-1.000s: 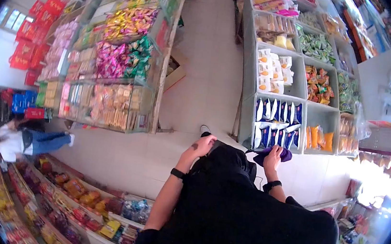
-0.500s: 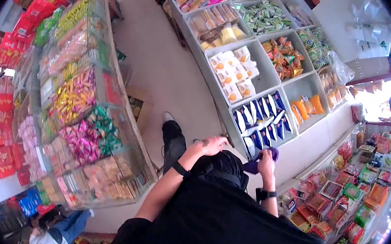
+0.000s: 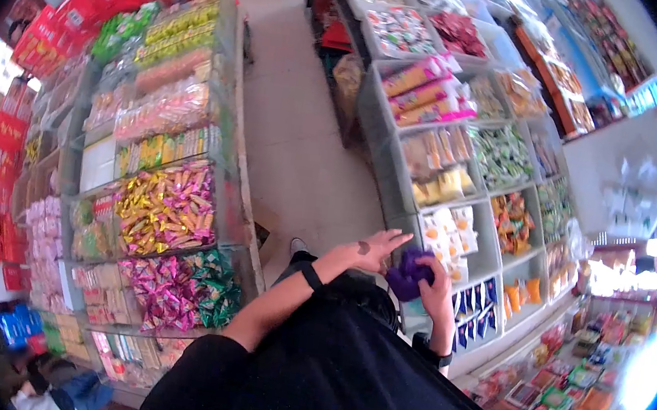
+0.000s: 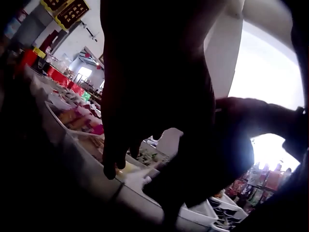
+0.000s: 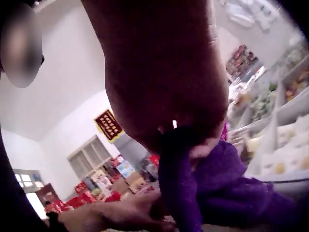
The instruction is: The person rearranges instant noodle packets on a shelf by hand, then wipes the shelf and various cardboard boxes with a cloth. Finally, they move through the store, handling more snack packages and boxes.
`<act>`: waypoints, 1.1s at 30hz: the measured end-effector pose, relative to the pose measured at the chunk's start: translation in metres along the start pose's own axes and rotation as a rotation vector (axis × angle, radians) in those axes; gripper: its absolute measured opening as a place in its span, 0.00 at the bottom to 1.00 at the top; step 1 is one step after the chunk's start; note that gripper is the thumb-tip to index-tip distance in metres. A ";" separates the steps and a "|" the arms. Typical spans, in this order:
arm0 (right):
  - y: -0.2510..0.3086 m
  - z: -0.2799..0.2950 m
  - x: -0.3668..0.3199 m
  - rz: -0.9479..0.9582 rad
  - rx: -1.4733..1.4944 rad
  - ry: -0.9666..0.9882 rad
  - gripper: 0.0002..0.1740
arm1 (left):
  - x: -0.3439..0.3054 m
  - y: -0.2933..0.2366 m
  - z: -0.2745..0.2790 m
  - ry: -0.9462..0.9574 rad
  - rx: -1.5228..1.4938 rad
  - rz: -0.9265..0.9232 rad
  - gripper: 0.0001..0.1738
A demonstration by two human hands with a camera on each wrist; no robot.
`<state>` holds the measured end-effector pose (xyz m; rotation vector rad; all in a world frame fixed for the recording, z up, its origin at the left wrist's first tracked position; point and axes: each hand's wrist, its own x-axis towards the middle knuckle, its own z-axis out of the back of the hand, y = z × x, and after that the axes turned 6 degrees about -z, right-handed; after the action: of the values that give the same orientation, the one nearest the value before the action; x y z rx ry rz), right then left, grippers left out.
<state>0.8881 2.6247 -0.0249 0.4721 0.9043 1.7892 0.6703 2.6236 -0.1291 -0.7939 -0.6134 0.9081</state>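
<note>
My right hand (image 3: 438,290) grips a bunched purple cloth (image 3: 409,276) beside the near edge of the bins. In the right wrist view the cloth (image 5: 222,186) hangs in thick folds below the fingers. My left hand (image 3: 380,250) reaches out just left of the cloth, fingers extended toward the rim of a bin. That hand (image 4: 154,72) looks dark in the left wrist view, its fingers pointing down over the bins. White packets (image 3: 448,233) with an orange print lie in the nearest bin; blue-and-white packets (image 3: 476,309) stand in the one beside it.
Left of the aisle (image 3: 285,119) runs a display of wrapped sweets (image 3: 166,207). Further bins hold pink-ended packs (image 3: 426,93) and green packets (image 3: 504,156). Low shelves (image 3: 558,393) of packaged food lie at the right. Another person (image 3: 67,398) is at the lower left.
The view has turned and moved along the bins. My left hand has left the front of the body and stretched forward. My right hand has brought the purple cloth up beside it.
</note>
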 end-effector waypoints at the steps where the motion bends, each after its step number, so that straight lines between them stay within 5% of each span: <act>1: 0.027 -0.010 0.024 0.048 0.048 0.030 0.24 | -0.007 0.010 0.023 -0.118 -0.034 -0.021 0.46; 4: 0.098 -0.034 0.077 0.114 0.129 0.076 0.30 | -0.023 0.044 0.092 -0.164 -0.276 0.030 0.37; 5: 0.103 -0.046 0.093 0.123 0.144 0.068 0.30 | -0.030 0.055 0.116 -0.122 -0.334 0.130 0.25; 11: 0.099 -0.127 0.218 0.060 0.102 0.282 0.31 | -0.077 0.115 0.216 -0.397 -0.267 0.244 0.15; 16: 0.146 -0.200 0.344 0.224 0.016 0.656 0.28 | -0.110 0.169 0.297 -0.643 -0.092 0.329 0.18; 23: 0.264 -0.276 0.517 0.706 -0.073 0.883 0.22 | -0.121 0.206 0.414 -1.008 0.071 0.547 0.21; 27: 0.306 -0.331 0.593 0.762 -0.144 1.044 0.21 | -0.097 0.215 0.458 -1.114 0.263 0.670 0.22; 30: 0.357 -0.373 0.638 0.833 -0.109 1.002 0.20 | -0.087 0.253 0.505 -1.196 0.539 0.558 0.21; 33: 0.384 -0.436 0.683 1.040 -0.064 0.945 0.18 | -0.081 0.305 0.541 -1.454 0.821 0.830 0.22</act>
<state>0.0854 3.0215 -0.0758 -0.0303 1.3472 3.1043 0.0884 2.8498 -0.0799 0.5896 -1.0194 2.3199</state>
